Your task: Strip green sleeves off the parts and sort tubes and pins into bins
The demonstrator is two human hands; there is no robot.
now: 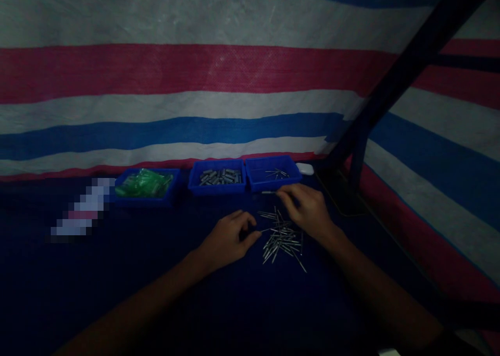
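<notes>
My right hand [307, 207] is in front of the right blue bin, its thumb and forefinger pinched on a slim metal rod [269, 192] that points left. My left hand [230, 239] hovers just left of a loose pile of thin metal rods [282, 240] on the dark table. Its thumb and fingers are curled but apart, with no object visible between them. One rod end in the pile comes close to the left thumb tip; whether they touch I cannot tell.
Along the back stand a blue bin [177, 189] with green plastic bags, a blue bin [214, 190] of short metal cylinders, and a blue bin [273, 182] with several thin rods. A white object [304, 168] sits beside it. A dark frame post [357, 158] rises at right before striped sheeting [195, 70].
</notes>
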